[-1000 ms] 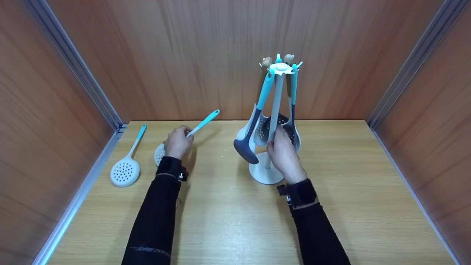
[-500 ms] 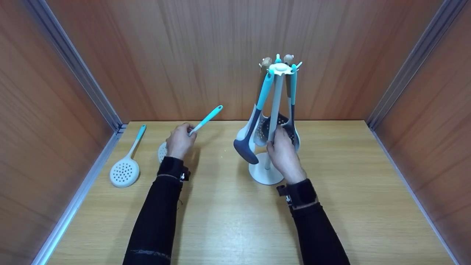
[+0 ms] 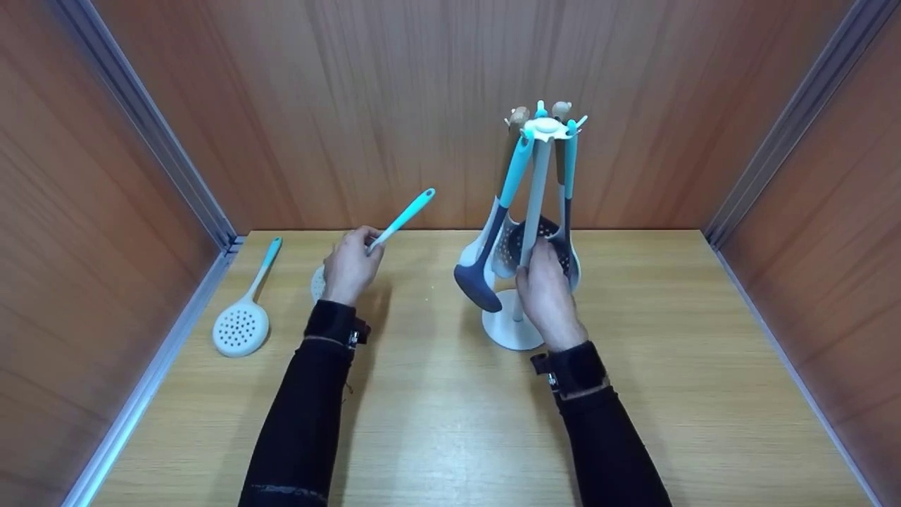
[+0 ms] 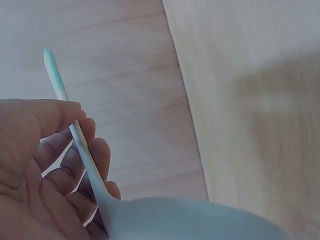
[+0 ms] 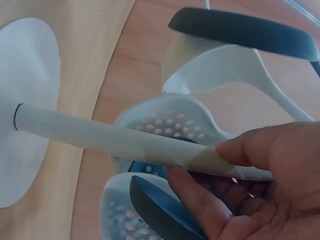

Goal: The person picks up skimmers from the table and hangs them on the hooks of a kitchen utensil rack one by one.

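Note:
My left hand (image 3: 352, 266) pinches a skimmer (image 3: 408, 211) by its pale shaft, between thumb and fingers. Its turquoise handle end points up and right. In the head view the hand hides most of its perforated head; the left wrist view shows that pale head (image 4: 190, 220) partly, at the bottom. With thumb and fingers, my right hand (image 3: 547, 296) grips the pole (image 5: 115, 137) of a white utensil stand (image 3: 536, 204). Several utensils hang from its top, among them a dark ladle (image 3: 479, 285) with a turquoise handle, and a dark perforated utensil (image 3: 547, 229) partly hidden behind the pole.
A second skimmer (image 3: 241, 329), pale with a turquoise handle, lies on the wooden table (image 3: 436, 394) at the left. Wood panels close in the back (image 3: 352, 127) and both sides. The stand's round base (image 3: 507, 334) is low, near the tabletop.
My left hand has moved right and away with the skimmer, whose handle end is higher. The stand has shifted slightly right in my right hand's grip. The second skimmer stays put.

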The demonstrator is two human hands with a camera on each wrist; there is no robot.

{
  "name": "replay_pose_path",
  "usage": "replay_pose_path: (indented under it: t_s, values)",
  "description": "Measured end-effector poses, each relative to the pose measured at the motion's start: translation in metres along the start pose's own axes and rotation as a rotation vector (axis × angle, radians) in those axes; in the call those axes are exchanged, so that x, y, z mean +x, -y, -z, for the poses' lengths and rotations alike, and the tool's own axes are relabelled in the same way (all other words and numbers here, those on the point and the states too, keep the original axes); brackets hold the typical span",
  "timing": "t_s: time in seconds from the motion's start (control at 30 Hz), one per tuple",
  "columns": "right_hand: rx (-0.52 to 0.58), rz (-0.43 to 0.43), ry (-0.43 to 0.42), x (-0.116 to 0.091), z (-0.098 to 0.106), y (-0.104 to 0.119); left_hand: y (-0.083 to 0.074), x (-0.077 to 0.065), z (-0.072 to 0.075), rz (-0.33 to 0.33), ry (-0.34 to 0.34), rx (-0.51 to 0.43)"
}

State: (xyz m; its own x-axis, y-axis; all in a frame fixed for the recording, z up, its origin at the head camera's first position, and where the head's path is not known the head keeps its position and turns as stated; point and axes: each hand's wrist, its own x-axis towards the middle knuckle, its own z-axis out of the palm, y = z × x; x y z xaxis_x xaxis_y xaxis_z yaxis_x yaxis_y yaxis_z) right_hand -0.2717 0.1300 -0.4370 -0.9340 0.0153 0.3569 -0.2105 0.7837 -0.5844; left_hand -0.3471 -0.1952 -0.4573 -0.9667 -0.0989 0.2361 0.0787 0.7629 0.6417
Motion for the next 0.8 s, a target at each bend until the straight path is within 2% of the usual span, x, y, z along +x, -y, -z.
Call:
replay_pose_path:
  t_s: [0.13, 0.4, 0.57, 0.8]
  values:
    - [-0.026, 0.004, -0.047, -0.001, 0.001, -0.001, -0.007, -0.003, 0.001, -0.016, -0.017, -0.012]
    - [-0.04, -0.067, -0.098, 0.001, 0.003, -0.007, -0.025, -0.012, 0.003, -0.035, -0.036, -0.046]
    - [-0.057, -0.085, -0.144, 0.001, 0.004, -0.011, -0.038, -0.019, 0.008, -0.073, -0.058, -0.067]
    - [-0.061, -0.095, -0.132, 0.001, 0.006, -0.01, -0.053, -0.029, 0.014, -0.108, -0.065, -0.091]
